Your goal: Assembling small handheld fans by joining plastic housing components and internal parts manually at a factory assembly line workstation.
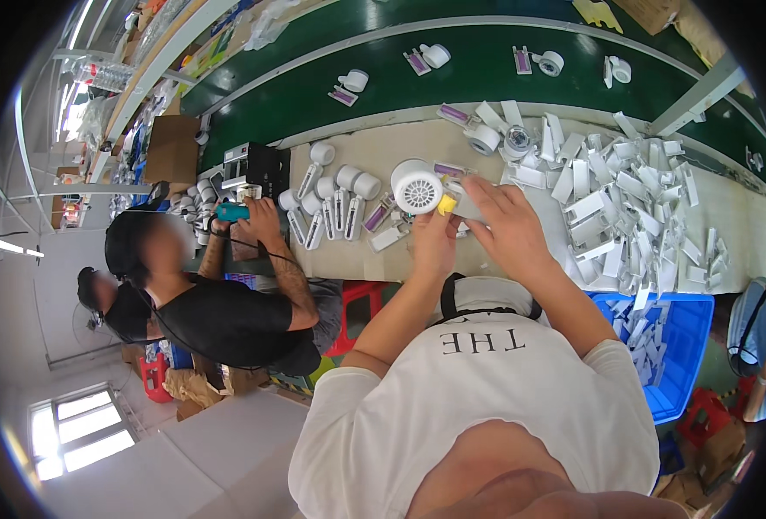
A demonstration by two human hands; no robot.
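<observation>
In my left hand (435,246) is a white round-headed device (418,192) with a slotted grille on its face, held just above the bench. A small yellow piece (446,204) shows at the fingertips of that hand. Close by on the right, my right hand (508,221) has its fingers stretched out and apart, with nothing plainly gripped. Just beyond the hands lies a clear-and-purple strip (450,169). To the left, several white devices with round heads and slim handles (339,208) lie in a group, beside another purple strip (378,218).
A large heap of white plastic pieces (625,199) covers the bench at right, above a blue bin (690,346) of similar pieces. Sets of parts, such as a white round unit (435,56), sit on the green conveyor (478,78). A co-worker (227,303) holds a teal tool at left.
</observation>
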